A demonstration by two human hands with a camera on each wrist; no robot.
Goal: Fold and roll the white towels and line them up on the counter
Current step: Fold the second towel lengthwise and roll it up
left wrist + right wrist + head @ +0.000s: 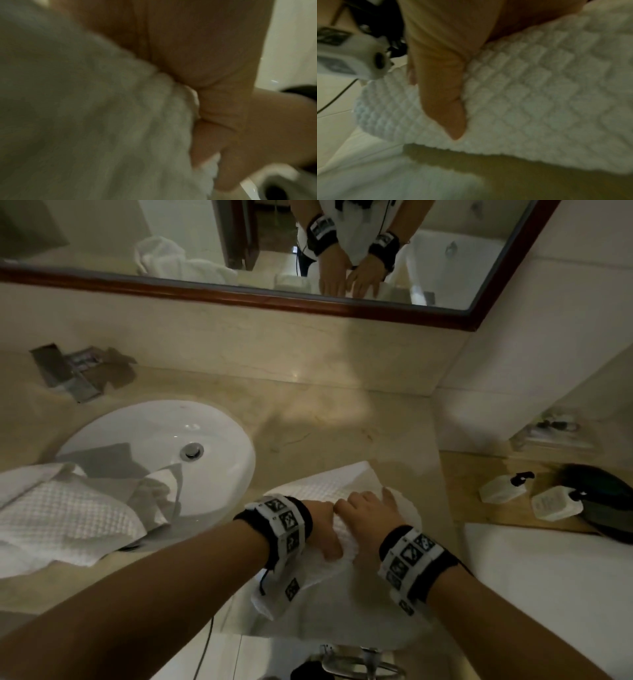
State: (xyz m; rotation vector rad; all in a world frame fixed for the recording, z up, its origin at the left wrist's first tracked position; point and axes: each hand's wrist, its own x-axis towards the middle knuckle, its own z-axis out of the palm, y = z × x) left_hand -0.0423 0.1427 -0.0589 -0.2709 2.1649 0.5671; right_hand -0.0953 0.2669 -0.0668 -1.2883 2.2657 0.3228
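A white waffle-weave towel [329,484] lies on the beige counter [342,422] right of the sink, its near part wound into a roll [325,573] that runs slantwise to the counter's front edge. My left hand [322,525] grips the roll, thumb on the near side. My right hand [366,508] sits just right of it, fingers curled over the roll's top. The left wrist view shows curled fingers [223,108] dug into towel [102,121]. The right wrist view shows my thumb [443,94] pressed into the waffle cloth [539,94].
A loose heap of white towels [68,515] drapes over the left rim of the round sink [236,440]. A torn grey box [78,368] lies at the back left. Right of the counter, a lower shelf holds two pump bottles [503,487] and a dark bag [603,501]. A mirror [239,251] hangs behind.
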